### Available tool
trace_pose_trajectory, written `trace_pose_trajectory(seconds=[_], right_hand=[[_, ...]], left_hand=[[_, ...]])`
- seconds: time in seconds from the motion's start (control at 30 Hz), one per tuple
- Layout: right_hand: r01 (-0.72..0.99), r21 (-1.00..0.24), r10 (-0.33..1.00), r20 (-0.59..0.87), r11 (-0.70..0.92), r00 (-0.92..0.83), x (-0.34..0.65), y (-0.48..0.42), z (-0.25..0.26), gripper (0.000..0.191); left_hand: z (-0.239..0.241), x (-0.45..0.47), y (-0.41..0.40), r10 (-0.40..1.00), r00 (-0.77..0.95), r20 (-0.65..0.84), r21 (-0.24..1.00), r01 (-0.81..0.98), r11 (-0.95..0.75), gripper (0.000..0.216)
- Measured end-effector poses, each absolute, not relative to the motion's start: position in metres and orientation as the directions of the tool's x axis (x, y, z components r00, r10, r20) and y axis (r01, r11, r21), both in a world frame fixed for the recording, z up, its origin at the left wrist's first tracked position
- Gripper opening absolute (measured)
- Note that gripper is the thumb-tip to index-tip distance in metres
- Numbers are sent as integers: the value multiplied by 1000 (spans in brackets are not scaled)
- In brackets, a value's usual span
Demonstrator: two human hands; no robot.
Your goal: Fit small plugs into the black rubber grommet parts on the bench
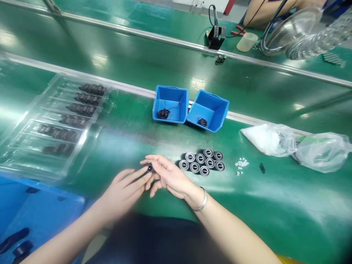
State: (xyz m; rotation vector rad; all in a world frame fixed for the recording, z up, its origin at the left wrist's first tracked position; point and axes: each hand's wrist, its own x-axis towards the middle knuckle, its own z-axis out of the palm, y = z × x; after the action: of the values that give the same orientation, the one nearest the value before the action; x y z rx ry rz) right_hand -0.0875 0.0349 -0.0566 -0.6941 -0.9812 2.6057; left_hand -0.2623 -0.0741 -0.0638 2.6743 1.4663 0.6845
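Note:
Close together over the bench, both my hands are closed on a small dark round part [150, 168], mostly covered by the fingers, so its kind does not show. My left hand [125, 189] reaches in from the lower left, fingertips against the part. From the right comes my right hand [167, 174], thumb and fingers around it, with a silver bangle on the wrist. Just beyond the right wrist stand several black cylindrical parts [200, 158], grouped upright with ringed tops. Small white pieces [241, 164] and a few small black pieces [262, 168] lie farther right.
Two blue bins [176, 96] [211, 102] with coiled black wires stand behind. Clear plastic trays [52, 146] with rows of dark parts lie left. Plastic bags [316, 150] rest at the right; a blue crate [68, 200] is lower left. Across the bench, a person's arm [258, 14] shows.

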Motion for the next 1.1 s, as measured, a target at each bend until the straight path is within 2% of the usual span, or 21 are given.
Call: trace_pose_trajectory(seconds=[0.13,0.23,0.3,0.37,0.43,0.5,0.57,0.67,0.77,0.83,0.87,0.93,1.03,1.1], right_hand=[[-65,-713,430,-345,-698,-834,-92,31,-64,26],[-63,-797,537,-343,-600,-770,-93,26,-62,28],[-2,-916,670,-293,-402,-682,-86,21,-53,33],[130,-988,786,-146,-84,-601,-73,16,-42,36],[275,-934,819,32,228,-572,-56,10,-31,36],[396,-825,819,132,403,-559,-40,4,-25,35],[497,-747,836,141,442,-530,-28,0,-25,37],[561,-719,866,114,410,-487,-23,-2,-32,37],[514,-775,866,85,368,-493,-30,-1,-38,33],[454,-815,845,78,360,-530,-36,1,-40,30],[426,-829,831,80,362,-551,-39,2,-40,29],[380,-851,811,89,364,-578,-43,4,-41,28],[327,-875,807,112,356,-579,-44,5,-44,25],[320,-868,822,157,379,-547,-42,6,-45,24]], left_hand=[[-63,-261,-76,790,483,378,191,794,-577,23],[-61,-260,-71,783,472,405,173,801,-573,23],[-59,-262,-64,783,467,411,150,812,-563,25],[-58,-265,-54,792,456,406,133,828,-545,25],[-56,-270,-46,803,450,390,143,833,-535,25],[-54,-274,-41,823,429,373,187,834,-520,25],[-51,-276,-40,852,338,400,273,843,-463,22],[-46,-274,-46,917,87,388,499,817,-289,15],[-45,-269,-52,983,-72,172,759,645,-85,12],[-45,-267,-55,993,-94,64,836,549,-2,12],[-45,-266,-56,994,-90,59,834,551,0,12],[-45,-266,-55,988,-52,149,766,638,-82,12],[-45,-266,-52,929,100,357,575,760,-303,17],[-47,-267,-48,876,230,424,448,788,-424,23]])
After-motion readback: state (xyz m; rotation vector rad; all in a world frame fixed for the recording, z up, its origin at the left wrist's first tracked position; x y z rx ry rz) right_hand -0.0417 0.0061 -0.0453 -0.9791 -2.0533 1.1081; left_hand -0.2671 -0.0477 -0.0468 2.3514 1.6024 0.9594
